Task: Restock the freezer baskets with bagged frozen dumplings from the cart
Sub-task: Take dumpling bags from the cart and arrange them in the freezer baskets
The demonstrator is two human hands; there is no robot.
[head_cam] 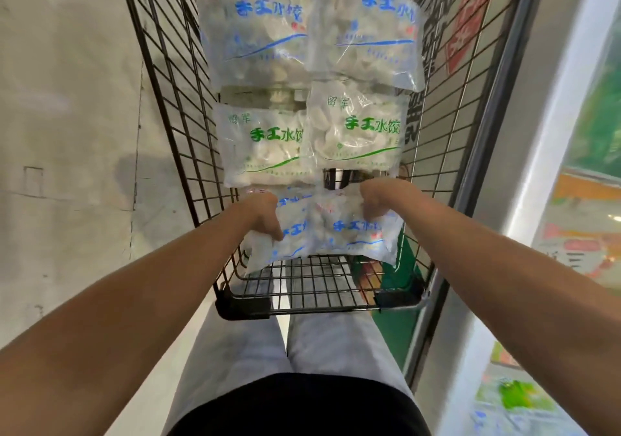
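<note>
Fingertips of left hand [265, 215] and right hand [376, 200] hidden behind bags; freezer [578, 173] blurred, possibly glass-fronted.

- Two clear dumpling bags at the far end of the cart, the far left bag [252, 32] and the far right bag [366, 29], are each showing "手工水饺" in large blue characters.
- The middle left bag [265, 148] and middle right bag [358, 130] are each carrying "手工水饺" in green, with a smaller green "留军" above it at the top left.
- The near right bag [356, 230] is showing blue "手工水饺"; the near left bag [285, 234] is showing only part of the same blue wording.
- A red sign [465, 22] beyond the cart's right side is bearing white characters too blurred to read.
</note>
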